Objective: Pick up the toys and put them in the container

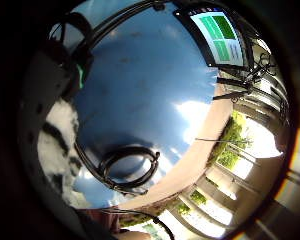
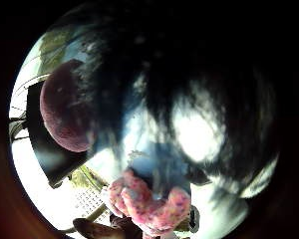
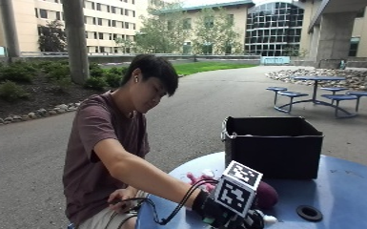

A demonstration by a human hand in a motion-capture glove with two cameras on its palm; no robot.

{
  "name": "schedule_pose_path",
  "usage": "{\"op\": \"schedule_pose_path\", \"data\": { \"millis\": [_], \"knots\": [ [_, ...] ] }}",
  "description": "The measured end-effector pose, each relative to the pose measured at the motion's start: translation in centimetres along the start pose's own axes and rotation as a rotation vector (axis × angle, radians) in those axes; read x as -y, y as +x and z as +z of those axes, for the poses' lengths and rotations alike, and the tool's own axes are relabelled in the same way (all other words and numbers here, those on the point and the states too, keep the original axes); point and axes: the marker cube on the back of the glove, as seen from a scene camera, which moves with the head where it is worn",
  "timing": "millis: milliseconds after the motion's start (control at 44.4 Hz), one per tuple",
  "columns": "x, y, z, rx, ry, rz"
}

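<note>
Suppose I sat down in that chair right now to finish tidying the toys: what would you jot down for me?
Right hand: low over the blue table, palm close to a black-and-white plush toy; whether the fingers grip it cannot be seen.
Pink toy lies on the table beside it; a maroon toy lies in front of the black container.
Done: no toy can be seen in the container, though its inside is mostly hidden.
Left: at least these three toys.

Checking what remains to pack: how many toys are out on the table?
3, maybe more hidden. A black-and-white plush sits under the gloved right hand; a pink speckled toy lies beside it; a maroon round toy rests by the black container.
</note>
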Motion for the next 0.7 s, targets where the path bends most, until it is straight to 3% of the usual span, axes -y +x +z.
{"op": "schedule_pose_path", "data": {
  "millis": [225,360,698],
  "knots": [
    [0.5,-0.3,-1.0,0.002,0.178,0.044],
    [-0.9,-1.2,-3.8,0.013,0.180,0.013],
    [-8.2,-6.2,-22.7,-0.046,0.411,-0.049]
  ]
}}
